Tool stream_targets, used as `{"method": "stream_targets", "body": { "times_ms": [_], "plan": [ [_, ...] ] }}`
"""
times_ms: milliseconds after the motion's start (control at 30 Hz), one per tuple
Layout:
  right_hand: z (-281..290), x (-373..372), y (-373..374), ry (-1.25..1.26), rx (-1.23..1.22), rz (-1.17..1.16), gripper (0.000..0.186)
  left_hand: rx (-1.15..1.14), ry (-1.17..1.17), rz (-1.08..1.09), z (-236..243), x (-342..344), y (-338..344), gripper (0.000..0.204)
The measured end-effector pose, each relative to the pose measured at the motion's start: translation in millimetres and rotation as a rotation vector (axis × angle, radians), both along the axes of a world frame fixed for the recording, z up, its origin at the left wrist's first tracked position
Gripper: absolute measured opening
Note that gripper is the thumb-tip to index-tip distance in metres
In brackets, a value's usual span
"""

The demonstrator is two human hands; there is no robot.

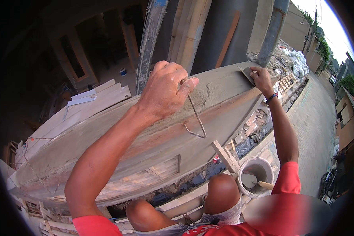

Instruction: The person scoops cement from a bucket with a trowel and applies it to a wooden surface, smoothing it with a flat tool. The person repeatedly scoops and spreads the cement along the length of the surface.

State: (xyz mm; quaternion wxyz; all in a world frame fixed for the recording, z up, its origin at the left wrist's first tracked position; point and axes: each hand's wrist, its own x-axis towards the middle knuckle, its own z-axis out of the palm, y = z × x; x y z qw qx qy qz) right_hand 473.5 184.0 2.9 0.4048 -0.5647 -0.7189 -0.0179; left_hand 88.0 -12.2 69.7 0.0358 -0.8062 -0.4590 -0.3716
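Note:
My left hand (163,88) is closed around a bent metal rod (201,128), whose angled lower part hangs over the side of a curved concrete ledge (141,124). My right hand (262,82) grips a flat trowel (246,75) against fresh grey mortar (206,91) near the far end of the ledge's top. A wooden strip (240,100) runs along the ledge's outer edge, below the mortar.
A white bucket (244,189) holding a tool stands beside my right knee, near a wooden post (224,155). A metal pole (273,31) rises past the trowel. Boards (94,106) lie left. Rubble, sacks (297,59) and a paved lane (314,129) lie right, below.

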Motion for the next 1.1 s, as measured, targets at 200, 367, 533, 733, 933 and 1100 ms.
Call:
{"method": "stream_targets", "body": {
  "times_ms": [200, 367, 533, 733, 933, 1100],
  "plan": [
    [17.3, -93.2, -48.5, 0.027, -0.120, 0.208, 0.034, 0.001, -0.092, 0.003, -9.2, -32.7, -24.1, 0.029],
    [21.2, -164.1, -104.4, -0.035, -0.157, 0.430, 0.032, 0.011, -0.094, -0.042, -15.5, -43.1, -29.6, 0.029],
    [20.7, -184.2, -165.6, -0.073, -0.140, 0.633, 0.031, -0.039, -0.119, 0.052, -19.3, -42.2, -40.4, 0.036],
    [31.9, -114.4, -183.6, 0.414, -0.648, 0.693, 0.028, -0.119, -0.211, 0.122, -28.3, -72.7, -53.0, 0.056],
    [33.0, -142.9, -152.3, 0.591, -0.543, 0.647, 0.035, -0.170, 0.062, 0.416, -68.0, -90.8, -28.4, 0.053],
    [31.8, -201.3, -153.6, -0.068, -0.147, 0.439, 0.034, -0.255, 0.008, 0.408, -78.8, -101.0, -22.2, 0.054]
  ]
}}
